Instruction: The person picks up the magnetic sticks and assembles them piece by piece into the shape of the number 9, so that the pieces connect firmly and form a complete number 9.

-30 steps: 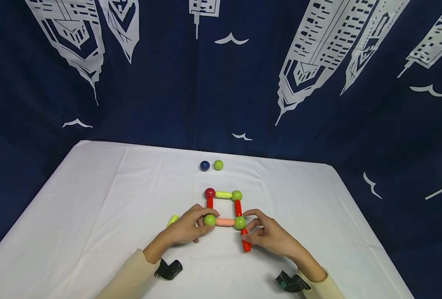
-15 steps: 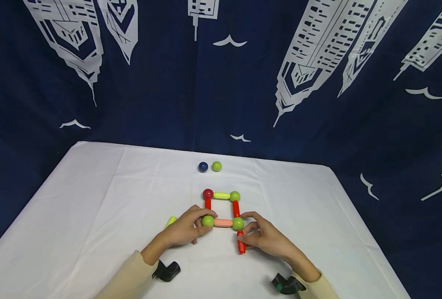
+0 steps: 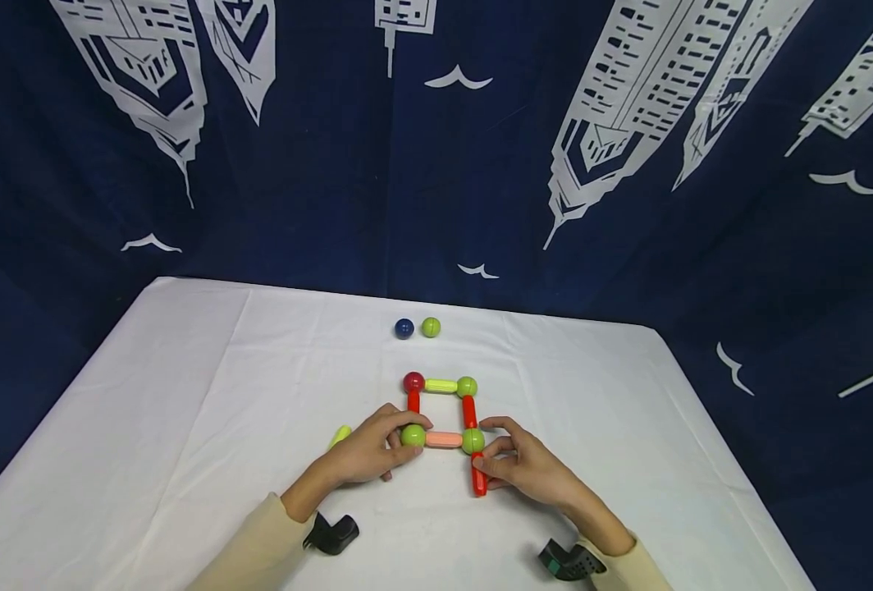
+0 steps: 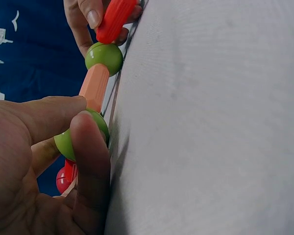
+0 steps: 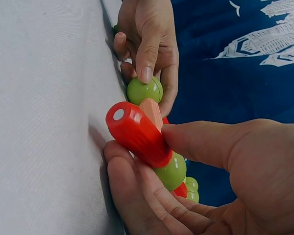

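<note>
A square of magnetic rods and balls lies on the white cloth. Its near left corner is a green ball (image 3: 413, 436), which my left hand (image 3: 373, 446) pinches between thumb and fingers. A salmon rod (image 3: 444, 440) joins it to the near right green ball (image 3: 473, 441). My right hand (image 3: 528, 464) pinches a red rod (image 5: 139, 133) whose far end meets that ball; its free end, with a silver magnet, points toward me. Far corners are a red ball (image 3: 413, 382) and another green ball (image 3: 467, 387), linked by a yellow-green rod (image 3: 441, 385). Red rods form both sides.
A dark blue ball (image 3: 404, 328) and a loose green ball (image 3: 431, 327) sit behind the square. A yellow-green rod (image 3: 340, 436) lies left of the left hand, partly covered by it. A navy printed cloth (image 3: 377, 164) hangs beyond the table.
The red rod in my right hand has swung from slanting to nearly in line with the square's right side, its end now at the green ball. My left hand keeps its hold.
</note>
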`<state>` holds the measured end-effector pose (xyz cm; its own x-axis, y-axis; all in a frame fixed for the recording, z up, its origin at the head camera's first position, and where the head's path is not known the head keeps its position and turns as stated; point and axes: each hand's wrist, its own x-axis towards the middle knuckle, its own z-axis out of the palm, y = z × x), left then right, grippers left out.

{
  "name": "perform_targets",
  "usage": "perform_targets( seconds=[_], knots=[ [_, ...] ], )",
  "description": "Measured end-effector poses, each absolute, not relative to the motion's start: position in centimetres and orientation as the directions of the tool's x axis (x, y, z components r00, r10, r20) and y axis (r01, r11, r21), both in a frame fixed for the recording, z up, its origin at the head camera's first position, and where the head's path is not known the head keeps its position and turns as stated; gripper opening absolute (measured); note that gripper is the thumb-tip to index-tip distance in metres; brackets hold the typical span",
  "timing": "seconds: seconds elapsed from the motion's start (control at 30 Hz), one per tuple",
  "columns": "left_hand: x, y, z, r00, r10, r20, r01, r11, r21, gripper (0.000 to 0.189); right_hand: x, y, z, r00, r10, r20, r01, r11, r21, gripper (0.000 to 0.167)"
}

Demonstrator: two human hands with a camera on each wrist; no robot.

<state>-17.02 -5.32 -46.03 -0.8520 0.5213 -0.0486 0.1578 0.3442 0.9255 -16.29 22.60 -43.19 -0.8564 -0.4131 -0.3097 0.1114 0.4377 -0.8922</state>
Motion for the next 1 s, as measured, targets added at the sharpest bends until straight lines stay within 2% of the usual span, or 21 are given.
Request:
perform_targets(
  seconds=[0.53,1.0],
  knots=[
    [-17.05,-5.29,-46.00,-0.849,0.526,-0.054,0.153,0.342,0.927,0.036,-16.21,22.30,-43.85,-0.885,-0.374,-0.276,0.069,0.483,-0.873,0.067],
    [-17.11,-5.47,-45.69,-0.842,0.535,-0.070,0.137,0.337,0.931,0.040,-16.23,22.16,-43.79,-0.887,-0.365,-0.283,0.075,0.490,-0.868,0.062]
  ],
)
